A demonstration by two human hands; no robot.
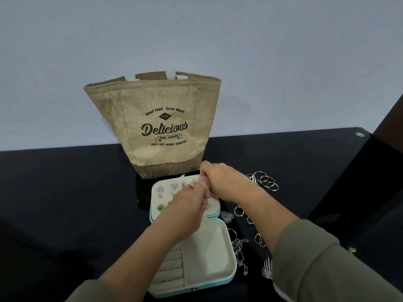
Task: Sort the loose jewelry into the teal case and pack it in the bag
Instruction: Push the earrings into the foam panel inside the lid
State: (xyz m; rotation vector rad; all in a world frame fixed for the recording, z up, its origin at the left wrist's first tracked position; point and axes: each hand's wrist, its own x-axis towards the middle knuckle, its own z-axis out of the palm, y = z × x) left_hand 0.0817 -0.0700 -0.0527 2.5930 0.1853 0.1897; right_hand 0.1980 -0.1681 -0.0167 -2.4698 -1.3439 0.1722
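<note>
The open teal case (233, 274) is showing stud earrings (159, 189) on its lid panel. The left hand (188, 205) and right hand (222, 180) are meeting curled over it, grasp unclear.

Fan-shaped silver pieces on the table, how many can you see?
2. One fan-shaped piece lies right of the teal case, by its hinge; the other lies farther toward the camera, partly cut off by the right sleeve. The sleeve may hide more.
</note>
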